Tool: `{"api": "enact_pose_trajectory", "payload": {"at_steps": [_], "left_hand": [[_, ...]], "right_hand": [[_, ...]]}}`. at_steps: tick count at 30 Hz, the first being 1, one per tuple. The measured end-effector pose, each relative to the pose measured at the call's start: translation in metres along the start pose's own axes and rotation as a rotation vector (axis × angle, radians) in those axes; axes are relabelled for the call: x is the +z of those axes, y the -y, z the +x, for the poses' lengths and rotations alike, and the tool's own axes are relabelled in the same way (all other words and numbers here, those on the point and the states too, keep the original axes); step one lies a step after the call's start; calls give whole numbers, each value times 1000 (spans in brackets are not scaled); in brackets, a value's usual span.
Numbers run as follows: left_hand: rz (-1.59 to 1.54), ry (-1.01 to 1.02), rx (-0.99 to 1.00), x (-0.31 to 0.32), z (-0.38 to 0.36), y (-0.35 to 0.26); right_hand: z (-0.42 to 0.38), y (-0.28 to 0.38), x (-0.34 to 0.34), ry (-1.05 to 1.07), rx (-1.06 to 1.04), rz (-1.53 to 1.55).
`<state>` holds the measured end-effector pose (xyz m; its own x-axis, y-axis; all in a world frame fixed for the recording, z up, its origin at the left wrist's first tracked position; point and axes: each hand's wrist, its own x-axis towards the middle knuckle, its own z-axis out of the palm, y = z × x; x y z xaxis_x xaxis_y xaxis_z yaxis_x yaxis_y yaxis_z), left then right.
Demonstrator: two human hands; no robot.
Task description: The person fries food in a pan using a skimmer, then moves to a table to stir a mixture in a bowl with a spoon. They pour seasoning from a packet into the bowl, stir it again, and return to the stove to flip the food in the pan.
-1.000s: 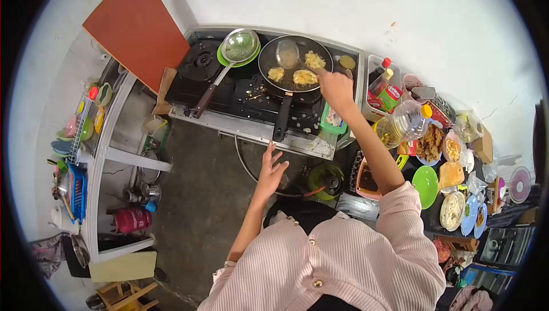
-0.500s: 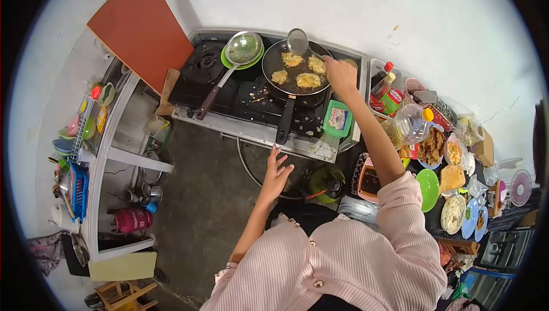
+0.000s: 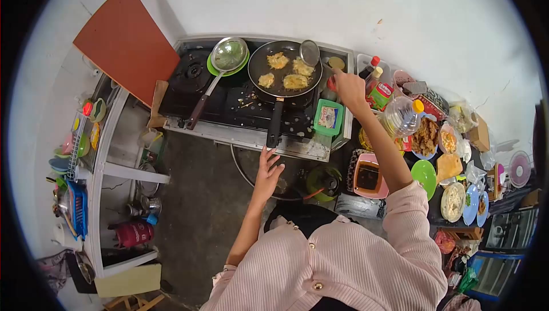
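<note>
My right hand point(image 3: 350, 89) is closed, apparently around the handle of a round-headed ladle point(image 3: 309, 52), beside the stove's right end. The ladle's head overlaps the upper right rim of a black frying pan point(image 3: 262, 59). Several golden fritters point(image 3: 295, 82) lie in the pan. Fingers spread, my left hand point(image 3: 266, 178) is close to the tip of the pan handle point(image 3: 275, 123) and grasps nothing. A green tub point(image 3: 328, 118) with a label sits on the stove right of that handle.
A strainer point(image 3: 229, 54) rests over a green plate on the stove point(image 3: 220, 118). To the right are sauce bottles, a plastic oil bottle point(image 3: 402, 118), a pink tray of dark liquid point(image 3: 368, 175) and plates of food. A red board point(image 3: 127, 42) leans at the left.
My right hand and the ladle have moved right relative to the pan, from its far rim to its upper right rim. My left hand stays near the handle. The view has shifted slightly.
</note>
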<state>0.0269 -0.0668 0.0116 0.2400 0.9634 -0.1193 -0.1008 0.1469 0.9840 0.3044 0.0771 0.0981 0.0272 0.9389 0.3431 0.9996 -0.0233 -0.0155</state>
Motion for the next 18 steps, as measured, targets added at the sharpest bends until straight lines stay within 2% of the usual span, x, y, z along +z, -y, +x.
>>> {"api": "enact_pose_trajectory", "payload": {"at_steps": [2, 5, 6, 10, 13, 16, 17, 18], "left_hand": [[6, -2, -8, 0, 0, -2], [28, 9, -15, -1, -1, -3], [29, 13, -11, -2, -2, -2], [3, 10, -4, -4, -5, 0], [-62, 93, -40, -9, -7, 16], [-102, 364, -165, -4, -16, 17], [-69, 442, -207, 0, -19, 21], [-34, 524, -247, 5, -22, 28]], "right_hand": [[-2, -2, 1, 1, 14, -4], [-7, -10, 18, -15, -93, -50], [-10, -7, 13, -72, -86, -15], [-28, 5, -23, -157, 191, 203], [-46, -4, -25, -378, 253, 727], [-98, -8, -79, -115, 470, 1306], [-124, -4, -101, -103, 543, 1523], [-148, -2, -123, -141, 580, 1593]]}}
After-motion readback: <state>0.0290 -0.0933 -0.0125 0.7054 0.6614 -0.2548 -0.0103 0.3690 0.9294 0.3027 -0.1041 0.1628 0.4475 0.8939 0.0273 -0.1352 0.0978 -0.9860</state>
